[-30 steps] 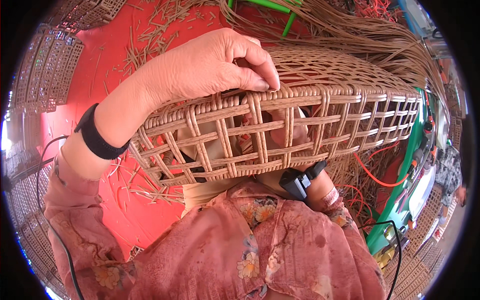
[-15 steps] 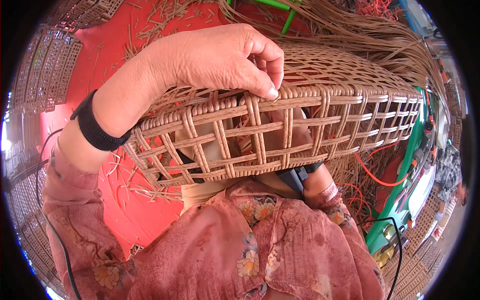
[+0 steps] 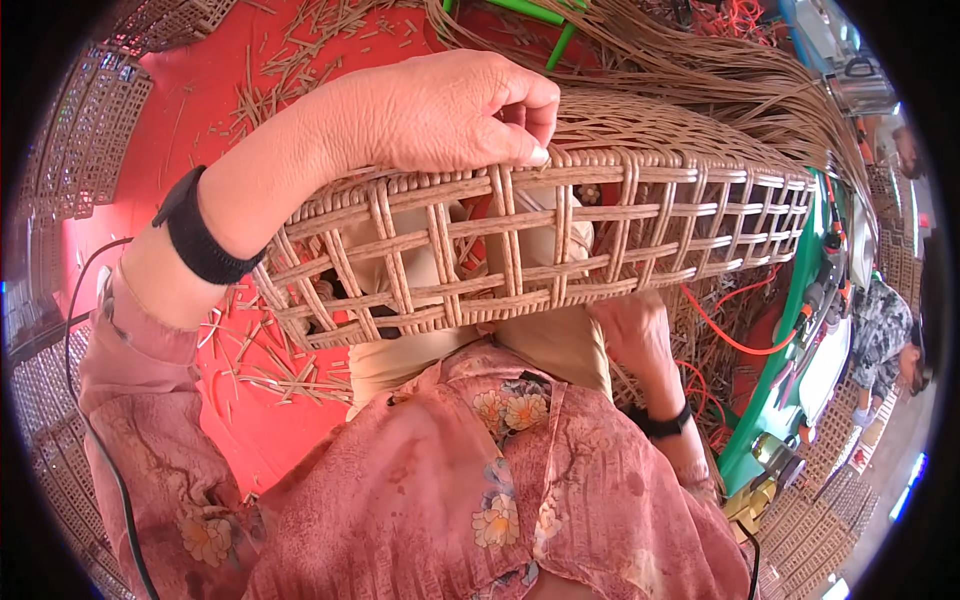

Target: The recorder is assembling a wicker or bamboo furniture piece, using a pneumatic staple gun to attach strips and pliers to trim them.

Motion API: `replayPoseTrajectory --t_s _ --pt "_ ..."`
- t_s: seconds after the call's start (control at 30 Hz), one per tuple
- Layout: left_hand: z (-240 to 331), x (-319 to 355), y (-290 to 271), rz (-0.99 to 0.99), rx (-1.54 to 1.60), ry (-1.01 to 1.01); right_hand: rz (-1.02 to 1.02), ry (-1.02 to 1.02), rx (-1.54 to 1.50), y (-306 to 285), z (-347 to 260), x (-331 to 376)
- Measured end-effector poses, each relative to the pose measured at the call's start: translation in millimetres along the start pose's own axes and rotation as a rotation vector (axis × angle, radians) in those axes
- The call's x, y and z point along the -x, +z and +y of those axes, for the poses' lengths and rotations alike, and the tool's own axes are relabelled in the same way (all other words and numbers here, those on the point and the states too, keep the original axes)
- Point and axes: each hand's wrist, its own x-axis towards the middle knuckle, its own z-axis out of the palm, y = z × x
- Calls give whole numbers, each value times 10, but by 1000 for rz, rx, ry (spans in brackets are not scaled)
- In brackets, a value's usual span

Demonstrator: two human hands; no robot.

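A brown wicker basket (image 3: pixel 600 215) with an open lattice side lies across my lap, its unwoven cane strands (image 3: pixel 700 70) fanning out to the upper right. My left hand (image 3: pixel 440 110) rests on the top rim, fingers curled and pinching a cane strand at the rim. My right hand (image 3: pixel 635 335) is below the basket, pressed against its underside; its fingers are mostly hidden. A black band sits on each wrist.
Red floor (image 3: pixel 180 130) strewn with cane offcuts lies to the left. Stacked woven panels (image 3: pixel 70 130) line the left edge. A green frame (image 3: pixel 780 400) with orange cable stands to the right, and another person (image 3: pixel 885 335) sits beyond it.
My left hand has slid a little right along the rim and its fingers have curled tighter. The basket has tilted and shifted slightly. My right hand has come down from behind the basket.
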Motion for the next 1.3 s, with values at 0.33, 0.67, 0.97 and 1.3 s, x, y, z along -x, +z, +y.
replayPoseTrajectory --t_s 0.33,0.67,0.97,1.3 --pt "-28 -14 -29 4 44 -45 527 -276 251 -701 -1221 -760" --pt "2 37 -16 19 21 -68 494 -284 250 -732 -1219 -1080" --pt "-15 49 -6 7 82 -75 495 -394 162 -745 -1072 -1242" --pt "54 70 38 35 -50 -20 558 -522 74 -660 -953 -1280"
